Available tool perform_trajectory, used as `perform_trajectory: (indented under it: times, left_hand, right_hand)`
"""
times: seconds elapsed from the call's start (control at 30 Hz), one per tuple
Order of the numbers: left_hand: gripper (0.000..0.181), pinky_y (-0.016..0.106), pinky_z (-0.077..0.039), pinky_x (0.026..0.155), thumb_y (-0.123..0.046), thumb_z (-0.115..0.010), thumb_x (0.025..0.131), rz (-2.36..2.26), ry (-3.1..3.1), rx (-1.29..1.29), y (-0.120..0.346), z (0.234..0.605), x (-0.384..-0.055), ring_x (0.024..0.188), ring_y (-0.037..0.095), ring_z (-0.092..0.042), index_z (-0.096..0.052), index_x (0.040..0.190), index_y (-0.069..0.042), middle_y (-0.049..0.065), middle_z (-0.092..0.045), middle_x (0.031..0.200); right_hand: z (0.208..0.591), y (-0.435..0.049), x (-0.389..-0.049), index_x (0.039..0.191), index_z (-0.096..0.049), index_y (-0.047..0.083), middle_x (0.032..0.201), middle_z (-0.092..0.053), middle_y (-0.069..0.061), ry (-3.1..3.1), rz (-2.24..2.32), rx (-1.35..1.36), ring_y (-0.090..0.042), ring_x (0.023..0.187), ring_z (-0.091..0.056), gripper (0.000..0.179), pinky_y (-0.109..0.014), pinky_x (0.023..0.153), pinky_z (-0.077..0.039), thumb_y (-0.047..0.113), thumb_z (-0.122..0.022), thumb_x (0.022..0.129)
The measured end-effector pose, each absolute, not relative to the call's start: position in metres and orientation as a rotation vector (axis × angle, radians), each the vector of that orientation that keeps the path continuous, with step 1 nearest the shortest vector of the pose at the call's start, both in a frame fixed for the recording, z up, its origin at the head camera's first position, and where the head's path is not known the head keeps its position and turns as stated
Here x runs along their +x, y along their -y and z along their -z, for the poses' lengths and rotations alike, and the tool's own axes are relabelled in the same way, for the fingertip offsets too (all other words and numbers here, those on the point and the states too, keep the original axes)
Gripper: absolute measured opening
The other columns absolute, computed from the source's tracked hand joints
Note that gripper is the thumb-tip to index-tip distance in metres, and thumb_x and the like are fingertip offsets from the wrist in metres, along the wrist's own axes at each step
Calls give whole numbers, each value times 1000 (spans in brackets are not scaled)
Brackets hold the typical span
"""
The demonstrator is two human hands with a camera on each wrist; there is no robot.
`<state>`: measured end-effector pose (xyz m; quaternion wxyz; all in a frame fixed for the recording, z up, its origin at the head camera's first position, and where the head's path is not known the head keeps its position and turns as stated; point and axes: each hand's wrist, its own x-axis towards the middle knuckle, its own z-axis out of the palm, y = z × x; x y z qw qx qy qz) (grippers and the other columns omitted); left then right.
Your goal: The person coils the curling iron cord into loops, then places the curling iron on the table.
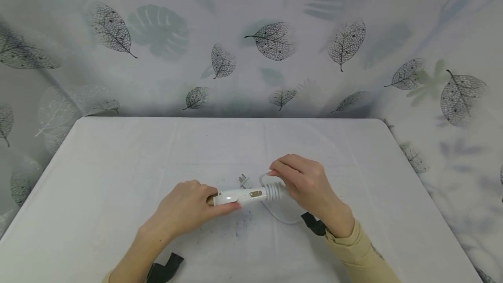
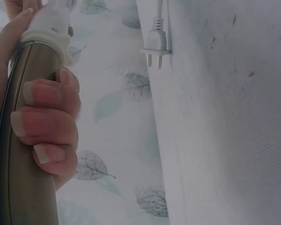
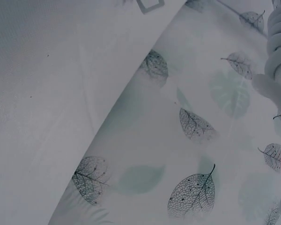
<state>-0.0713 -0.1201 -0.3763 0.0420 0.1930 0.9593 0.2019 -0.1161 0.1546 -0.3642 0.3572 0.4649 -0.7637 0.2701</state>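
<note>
A white-handled curling iron (image 1: 232, 196) with a brown barrel (image 2: 35, 140) is held level above the table. My left hand (image 1: 184, 206) grips the barrel, its fingers curled round it in the left wrist view, with the thumb along the white handle. The white power cord (image 1: 273, 191) is coiled several times round the handle's right end. My right hand (image 1: 304, 182) pinches the cord just above those coils; the right wrist view shows mainly the coils (image 3: 278, 44) at its right edge. The two-pin plug (image 1: 243, 180) is behind the handle. A slack stretch of cord hangs below.
A white cloth covers the table (image 1: 118, 165), with small dark specks (image 1: 239, 226) below the iron. Leaf-patterned curtain (image 1: 251, 69) surrounds the back and sides. Black straps (image 1: 167, 267) show by both wrists.
</note>
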Motion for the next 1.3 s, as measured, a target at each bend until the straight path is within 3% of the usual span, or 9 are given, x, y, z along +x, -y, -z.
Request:
perform_trajectory:
  times: [0.23,0.6,0.83,1.03,1.3]
  left_hand:
    - [61,25,-28,46,-82,-56,79,-668,-2895,374,126,372,-74,47,6,-31,-50,57,-25,-11,-32,51]
    - [63,26,-26,44,-82,-52,82,-630,-2957,293,128,369,-75,47,8,-31,-51,60,-23,-9,-35,52]
    - [69,25,-23,44,-85,-45,83,-679,-2981,204,127,367,-73,48,7,-28,-51,61,-19,-9,-31,53]
    - [70,27,-25,44,-84,-47,82,-688,-2991,137,125,364,-71,48,9,-30,-55,64,-17,-7,-33,53]
    - [75,27,-26,43,-87,-42,82,-650,-3077,57,125,363,-70,47,11,-31,-50,63,-15,-7,-31,53]
  right_hand:
    - [365,-154,-115,88,-72,-1,80,-67,-7,1978,-697,1190,-18,66,-65,24,-28,59,-55,17,-61,100]
    - [368,-152,-116,89,-72,-2,79,-67,-8,1998,-702,1167,-18,66,-66,25,-28,60,-55,17,-61,100]
    - [368,-151,-117,88,-72,-2,79,-66,-8,1979,-708,1109,-16,62,-61,26,-24,55,-51,17,-60,101]
    - [370,-148,-118,88,-73,-3,78,-66,-8,1963,-747,1112,-13,59,-58,27,-21,53,-47,18,-61,100]
    - [371,-147,-115,94,-73,-3,79,-65,-7,2106,-864,1043,-12,59,-52,18,-20,53,-42,12,-65,98]
